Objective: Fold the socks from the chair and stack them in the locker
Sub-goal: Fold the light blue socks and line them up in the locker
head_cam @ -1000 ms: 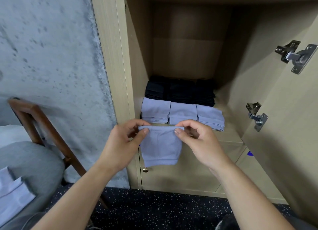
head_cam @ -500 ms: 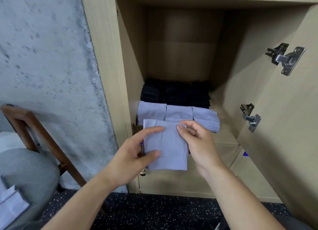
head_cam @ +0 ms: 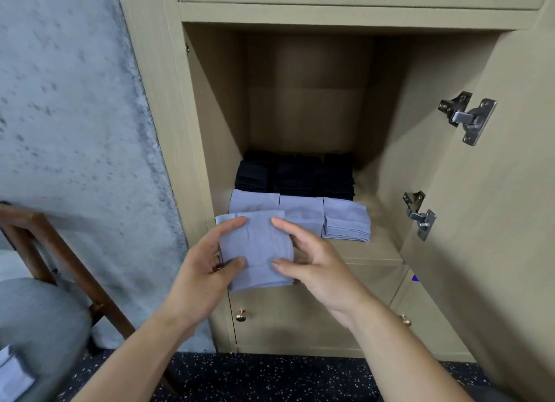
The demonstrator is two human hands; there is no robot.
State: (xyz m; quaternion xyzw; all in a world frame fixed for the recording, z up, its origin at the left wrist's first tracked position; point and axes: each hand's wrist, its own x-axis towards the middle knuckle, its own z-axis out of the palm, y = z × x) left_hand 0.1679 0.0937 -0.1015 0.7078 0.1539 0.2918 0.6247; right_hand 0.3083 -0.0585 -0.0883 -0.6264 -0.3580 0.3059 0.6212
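Head view shows the left hand (head_cam: 207, 269) and right hand (head_cam: 315, 260) pinching the light-blue folded fabric sock (head_cam: 256, 251) from opposite sides, thumb on the upper face and fingers curled beneath on each side. One second ago the sock hung from its top edge, gripped at both corners; it is now folded into a compact rectangle and held flat, with its far edge raised to the front lip of the beige wooden locker (head_cam: 375, 251) shelf. The fold appears complete, so the step in hand is judged to be placement. Directly behind the sock lie three stacks of folded light-blue socks (head_cam: 345, 218); behind those, a row of folded black socks (head_cam: 294, 176). The left stack, nearest the held sock, is the likely destination. The locker door stands open at right, with two metal hinges (head_cam: 465, 116) showing. At lower left, the brown wooden chair with grey cushion (head_cam: 45, 317) carries more pale fabric at the frame edge, so further socks probably remain.
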